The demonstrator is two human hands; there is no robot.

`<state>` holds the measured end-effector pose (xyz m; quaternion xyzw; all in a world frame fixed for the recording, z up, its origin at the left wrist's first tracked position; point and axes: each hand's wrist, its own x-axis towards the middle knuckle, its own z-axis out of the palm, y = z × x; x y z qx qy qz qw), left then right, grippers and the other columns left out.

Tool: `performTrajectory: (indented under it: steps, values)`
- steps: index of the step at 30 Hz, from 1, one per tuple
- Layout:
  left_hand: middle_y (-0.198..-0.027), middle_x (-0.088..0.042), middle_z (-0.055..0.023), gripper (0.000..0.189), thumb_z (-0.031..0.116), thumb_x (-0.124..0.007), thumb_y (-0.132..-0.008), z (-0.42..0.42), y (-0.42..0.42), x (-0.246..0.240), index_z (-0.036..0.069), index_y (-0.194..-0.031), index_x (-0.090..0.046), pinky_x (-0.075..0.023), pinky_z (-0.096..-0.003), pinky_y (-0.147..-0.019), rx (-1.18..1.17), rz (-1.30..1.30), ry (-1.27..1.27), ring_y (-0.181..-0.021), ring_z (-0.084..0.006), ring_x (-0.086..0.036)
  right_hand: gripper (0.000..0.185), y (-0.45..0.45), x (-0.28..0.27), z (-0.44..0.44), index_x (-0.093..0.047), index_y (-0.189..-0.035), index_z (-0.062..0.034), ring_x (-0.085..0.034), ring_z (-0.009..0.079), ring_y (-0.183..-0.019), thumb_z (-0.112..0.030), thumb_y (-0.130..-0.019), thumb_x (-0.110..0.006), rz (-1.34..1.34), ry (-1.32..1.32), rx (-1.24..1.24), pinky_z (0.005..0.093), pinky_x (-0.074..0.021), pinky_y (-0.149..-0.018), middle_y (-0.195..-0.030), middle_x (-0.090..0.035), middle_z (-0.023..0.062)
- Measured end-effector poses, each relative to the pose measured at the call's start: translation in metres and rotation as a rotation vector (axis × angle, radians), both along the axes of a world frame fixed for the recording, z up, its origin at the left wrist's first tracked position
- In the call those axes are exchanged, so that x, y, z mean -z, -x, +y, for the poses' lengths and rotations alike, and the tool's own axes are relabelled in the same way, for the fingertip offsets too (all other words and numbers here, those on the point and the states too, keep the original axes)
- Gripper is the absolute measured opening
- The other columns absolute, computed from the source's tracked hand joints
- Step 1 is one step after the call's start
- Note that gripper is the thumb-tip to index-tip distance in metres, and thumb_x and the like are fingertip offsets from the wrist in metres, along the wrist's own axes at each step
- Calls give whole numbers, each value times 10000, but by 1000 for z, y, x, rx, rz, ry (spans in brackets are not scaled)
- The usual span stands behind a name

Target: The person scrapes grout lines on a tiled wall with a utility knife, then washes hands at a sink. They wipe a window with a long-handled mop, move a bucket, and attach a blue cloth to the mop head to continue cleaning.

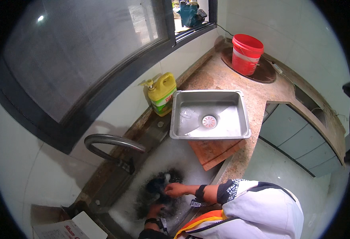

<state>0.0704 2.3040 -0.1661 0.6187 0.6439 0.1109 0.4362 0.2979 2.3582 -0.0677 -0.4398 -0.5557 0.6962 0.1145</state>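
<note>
My right hand (pixel 175 190) is at the surface of the soapy water (pixel 189 161) in a large sink, its fingers bent beside a dark, wet item (pixel 157 185) that looks like cloth. Whether the fingers grip it cannot be told. Lower down, my left hand (pixel 156 210) reaches into the suds, blurred and partly under water, so its fingers are hidden. White foam surrounds a dark patch of water near both hands. A curved metal faucet (pixel 112 139) arches over the left side of the sink.
A metal basin (pixel 209 136) with a drain rests over the sink's far end, above a wooden board (pixel 210 152). Beside it stands a yellow pump jug (pixel 163 92). A red bucket (pixel 243 62) sits on a round dark lid (pixel 269 71). An open cardboard box (pixel 58 230) is at the lower left.
</note>
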Motion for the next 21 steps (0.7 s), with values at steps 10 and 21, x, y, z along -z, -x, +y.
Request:
performTrajectory:
  steps: [10, 21]
  values:
    - [-1055, -586, -103, 550, 63, -747, -652, -15, -45, -266, 14, -1150, -518, -443, -318, -833, -165, -249, -298, -917, -197, -568, 980, 24, -25, -7, -128, -1418, -104, -392, 295, -1225, -616, -736, -610, 646, 984, 282, 486, -482, -834, -1317, -407, 154]
    - [-1114, -553, -103, 545, 23, -664, -750, -67, -39, -332, 18, -1247, -441, -424, -330, -897, -362, -386, -417, -1019, -201, -532, 198, 66, -26, -1, -545, -989, -17, -613, 170, -831, -192, -916, -489, 855, 58, 150, 333, -531, -776, -905, -630, 96]
